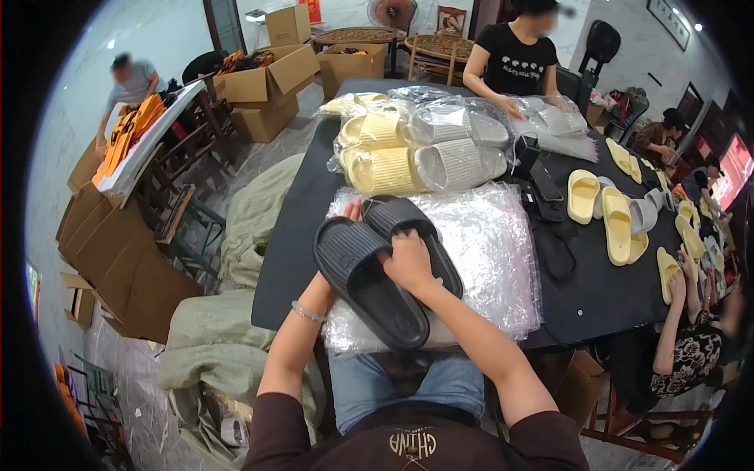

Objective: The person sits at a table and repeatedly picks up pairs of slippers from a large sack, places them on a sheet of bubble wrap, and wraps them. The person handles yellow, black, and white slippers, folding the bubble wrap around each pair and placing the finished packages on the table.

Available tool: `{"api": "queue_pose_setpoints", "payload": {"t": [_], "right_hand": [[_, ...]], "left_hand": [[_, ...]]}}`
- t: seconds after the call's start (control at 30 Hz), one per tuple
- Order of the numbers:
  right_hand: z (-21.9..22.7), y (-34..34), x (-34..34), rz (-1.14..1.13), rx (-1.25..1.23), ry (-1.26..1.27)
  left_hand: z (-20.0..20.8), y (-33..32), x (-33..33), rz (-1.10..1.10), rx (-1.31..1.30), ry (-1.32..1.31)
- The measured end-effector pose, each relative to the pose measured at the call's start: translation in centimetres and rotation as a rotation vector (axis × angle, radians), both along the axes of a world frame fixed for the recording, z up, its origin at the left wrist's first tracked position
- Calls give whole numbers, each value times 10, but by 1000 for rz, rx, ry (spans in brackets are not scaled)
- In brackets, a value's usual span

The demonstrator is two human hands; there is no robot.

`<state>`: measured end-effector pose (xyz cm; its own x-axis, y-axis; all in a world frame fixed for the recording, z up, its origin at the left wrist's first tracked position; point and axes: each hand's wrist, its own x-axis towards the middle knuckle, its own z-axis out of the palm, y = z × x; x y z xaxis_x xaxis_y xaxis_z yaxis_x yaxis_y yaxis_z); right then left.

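A pair of black slide slippers is held side by side over a stack of clear plastic bags (487, 259). My left hand (351, 209) is mostly hidden behind the left slipper (385, 308); its fingertips show past the ribbed strap as it holds that slipper. My right hand (408, 261) lies between the two, its fingers curled into the opening of the right slipper (446, 263), gripping it. Just beyond the bags sit bagged slippers, a yellow pair (382, 169) and a grey pair (463, 163).
Loose yellow slippers (618, 228) and grey ones lie to the right on the black table (290, 267). A phone (545, 182) lies beyond the bags. Across the table a person (514, 67) handles bagged grey slippers. Another person's hand (676, 286) is at the right. Sacks (220, 337) stand on the left.
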<state>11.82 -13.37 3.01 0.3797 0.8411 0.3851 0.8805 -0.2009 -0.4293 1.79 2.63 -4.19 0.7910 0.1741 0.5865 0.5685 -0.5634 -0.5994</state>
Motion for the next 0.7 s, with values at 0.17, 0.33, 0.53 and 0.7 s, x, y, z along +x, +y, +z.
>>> {"api": "queue_pose_setpoints", "payload": {"t": [0.17,0.33,0.53,0.7], "right_hand": [[3,-18,11,-98,-11,-35],[1,-57,52,-268,-106,-72],[-7,-93,98,-470,-56,-30],[-3,-104,104,-580,-78,-50]], "left_hand": [[-17,12,-7,-16,-317,-20],[37,-23,-3,-26,-967,-39],[41,-25,-2,-7,-970,-46],[38,-25,2,-26,-930,-69]]}}
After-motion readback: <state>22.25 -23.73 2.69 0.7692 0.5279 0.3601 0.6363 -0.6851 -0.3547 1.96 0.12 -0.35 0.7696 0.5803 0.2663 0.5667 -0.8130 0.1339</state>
